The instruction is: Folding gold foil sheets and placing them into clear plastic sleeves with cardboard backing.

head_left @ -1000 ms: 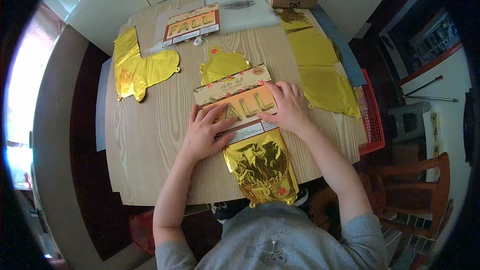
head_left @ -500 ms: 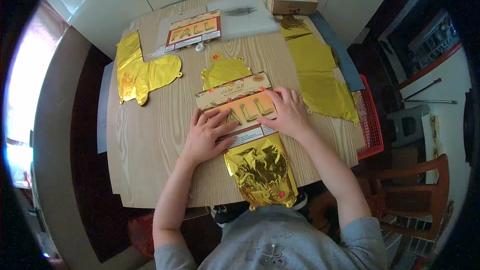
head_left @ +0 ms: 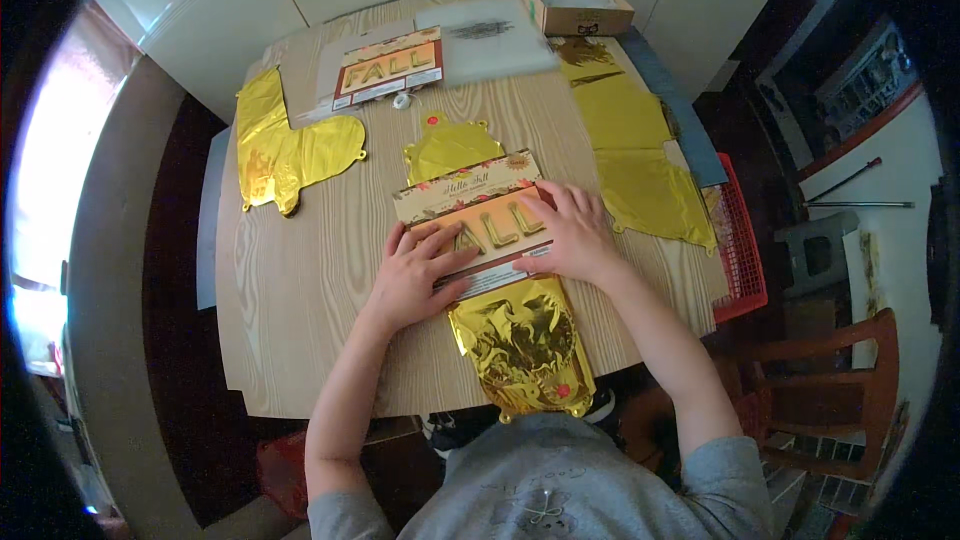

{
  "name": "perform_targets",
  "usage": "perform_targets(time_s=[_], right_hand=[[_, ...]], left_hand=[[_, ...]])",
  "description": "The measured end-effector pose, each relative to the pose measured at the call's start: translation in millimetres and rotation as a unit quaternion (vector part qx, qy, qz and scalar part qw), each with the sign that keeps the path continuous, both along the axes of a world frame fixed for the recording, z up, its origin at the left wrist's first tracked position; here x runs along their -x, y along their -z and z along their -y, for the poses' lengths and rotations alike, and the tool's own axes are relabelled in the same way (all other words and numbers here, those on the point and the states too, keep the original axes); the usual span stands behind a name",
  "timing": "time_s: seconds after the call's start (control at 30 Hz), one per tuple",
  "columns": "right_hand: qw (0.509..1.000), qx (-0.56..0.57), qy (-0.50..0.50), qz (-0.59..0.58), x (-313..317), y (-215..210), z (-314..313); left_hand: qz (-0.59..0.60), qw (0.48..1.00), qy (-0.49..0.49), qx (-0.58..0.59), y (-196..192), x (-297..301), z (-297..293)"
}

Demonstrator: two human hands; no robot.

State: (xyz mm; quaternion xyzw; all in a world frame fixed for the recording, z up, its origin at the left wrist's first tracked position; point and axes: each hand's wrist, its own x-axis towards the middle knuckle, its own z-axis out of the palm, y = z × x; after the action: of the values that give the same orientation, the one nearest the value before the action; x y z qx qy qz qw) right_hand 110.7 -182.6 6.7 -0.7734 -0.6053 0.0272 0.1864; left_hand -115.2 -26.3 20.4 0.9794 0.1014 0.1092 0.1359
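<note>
A printed card (head_left: 500,202) with an orange middle panel and pictures of gold letter balloons lies across flat gold foil near the table's front. My left hand (head_left: 412,272) rests on its left part, fingers spread and lying flat. My right hand (head_left: 575,233) lies over its right end, thumb near the lower edge and fingers apart toward the upper corner. Crinkled gold foil (head_left: 520,340) reaches from under the card past the front table edge. Beyond the card shows a rounded gold foil piece (head_left: 450,147) with a red spot; whether both are one balloon is hidden.
On the wood-patterned table (head_left: 310,310) lie a gold foil balloon (head_left: 290,148) at left and a long gold foil sheet (head_left: 640,130) at right. Farther back are a second printed card (head_left: 388,70), a white spool (head_left: 401,101), a clear plastic bag (head_left: 485,30) and a cardboard box (head_left: 578,12).
My right thumb has slid down toward the card's lower edge. My left hand stays almost in place on the card. The whole view has shifted slightly.
</note>
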Motion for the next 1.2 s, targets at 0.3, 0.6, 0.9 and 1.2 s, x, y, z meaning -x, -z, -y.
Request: perform_targets(time_s=[0.3,0.6,0.9,1.2], right_hand=[[0.945,0.151,-0.287,-0.033,23,-59,94],[0.938,-0.097,-0.33,0.045,41,-38,130],[0.972,-0.183,-0.092,-0.118,6,-76,6],[0.986,-0.11,-0.101,-0.068,-46,6,-82]], left_hand=[[0.013,1.0,-0.004,0.004,1,2,1],[0.013,1.0,0.0,0.005,0,2,1],[0.063,0.994,-0.032,0.078,9,3,-3],[-0.005,0.999,0.012,-0.032,20,7,-12]])
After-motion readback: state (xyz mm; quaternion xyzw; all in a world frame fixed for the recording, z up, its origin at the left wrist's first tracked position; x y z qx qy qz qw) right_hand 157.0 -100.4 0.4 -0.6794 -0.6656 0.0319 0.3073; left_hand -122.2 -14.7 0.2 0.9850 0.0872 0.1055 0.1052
